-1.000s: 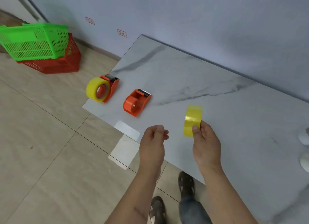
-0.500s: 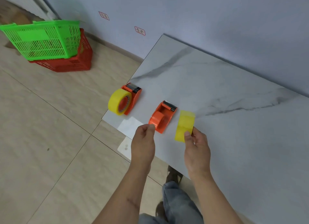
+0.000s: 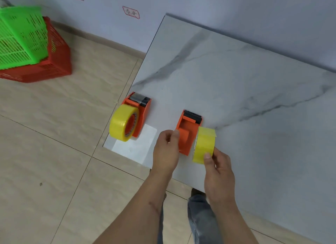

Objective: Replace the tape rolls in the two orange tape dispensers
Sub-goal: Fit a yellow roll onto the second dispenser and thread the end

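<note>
Two orange tape dispensers sit near the left front corner of the marble table (image 3: 236,76). The left dispenser (image 3: 141,105) carries a yellow tape roll (image 3: 122,124) on its hub. The right dispenser (image 3: 188,132) has no roll on it. My left hand (image 3: 166,151) touches that dispenser's left side with curled fingers; whether it grips it I cannot tell. My right hand (image 3: 217,169) pinches a loose yellow tape roll (image 3: 204,144) upright, right beside the dispenser's right side.
A white sheet (image 3: 137,145) lies at the table corner under the left dispenser. A green basket (image 3: 20,38) sits stacked on a red basket (image 3: 52,65) on the tiled floor at the left. The wall runs behind the table.
Both hands have moved toward the right dispenser. My left hand now reaches its side and the held roll has come up against its right side. The camera has come closer.
</note>
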